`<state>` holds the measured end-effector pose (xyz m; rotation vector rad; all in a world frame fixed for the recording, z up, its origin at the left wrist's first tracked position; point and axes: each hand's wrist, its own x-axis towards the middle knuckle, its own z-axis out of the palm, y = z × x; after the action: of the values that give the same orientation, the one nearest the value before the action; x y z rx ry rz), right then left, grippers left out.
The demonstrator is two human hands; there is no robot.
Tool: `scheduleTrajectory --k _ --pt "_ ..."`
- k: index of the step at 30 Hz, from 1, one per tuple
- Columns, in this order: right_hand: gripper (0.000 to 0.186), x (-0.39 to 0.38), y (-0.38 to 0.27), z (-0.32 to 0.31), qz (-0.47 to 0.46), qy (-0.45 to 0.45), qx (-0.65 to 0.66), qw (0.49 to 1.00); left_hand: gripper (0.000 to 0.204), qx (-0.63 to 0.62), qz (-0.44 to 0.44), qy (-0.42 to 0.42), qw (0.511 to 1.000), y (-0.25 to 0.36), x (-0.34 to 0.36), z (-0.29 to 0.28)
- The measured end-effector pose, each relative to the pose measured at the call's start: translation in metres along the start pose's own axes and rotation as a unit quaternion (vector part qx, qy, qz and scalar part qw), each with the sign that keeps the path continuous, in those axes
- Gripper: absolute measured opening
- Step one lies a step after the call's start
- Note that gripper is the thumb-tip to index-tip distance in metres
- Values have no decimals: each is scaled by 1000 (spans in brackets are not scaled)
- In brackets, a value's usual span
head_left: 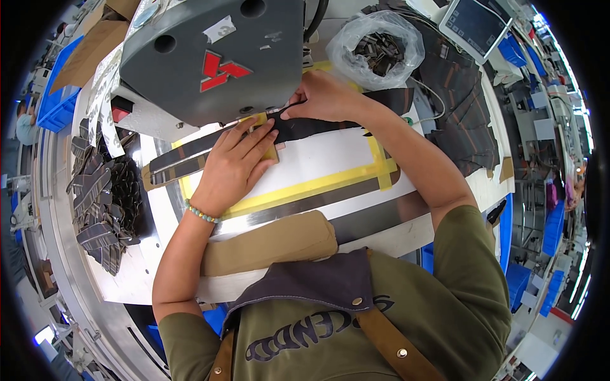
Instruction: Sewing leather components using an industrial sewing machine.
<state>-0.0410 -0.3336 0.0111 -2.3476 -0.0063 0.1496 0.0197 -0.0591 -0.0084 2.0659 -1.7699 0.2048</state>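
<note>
A dark fabric strip [309,130] with a ragged near edge lies across the white work plate [305,162], under the front of a big grey sewing machine head [184,76]. My left hand [234,162], a beaded bracelet at its wrist, lies flat with fingers stretched over the strip and against a small yellowish block [269,145]. Fingertips of my right hand [330,98] pinch the strip's far edge close to the machine. The machine's needle area is hidden behind its head and my fingers.
Yellow tape [298,184] borders the plate. A brown padded rest [270,244] lies at the table's near edge. Dark striped pieces [105,197] are heaped left; fabric sheets [464,120] lie right. At the back stand a clear bag of small pieces [376,54] and a control screen [475,26].
</note>
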Motion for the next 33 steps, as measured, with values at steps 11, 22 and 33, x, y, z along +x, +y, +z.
scheduleTrajectory --k 11,22,33 --pt "15 -24 -3 9 -250 174 -257 917 55 16 1 -33 999 0 2 -1" --pt "48 -48 32 38 -282 89 -200 934 52 -32 -28 -28 999 -5 0 0" --pt "43 -43 28 39 -322 100 -200 920 51 -91 -38 -50 994 -9 -1 -5"
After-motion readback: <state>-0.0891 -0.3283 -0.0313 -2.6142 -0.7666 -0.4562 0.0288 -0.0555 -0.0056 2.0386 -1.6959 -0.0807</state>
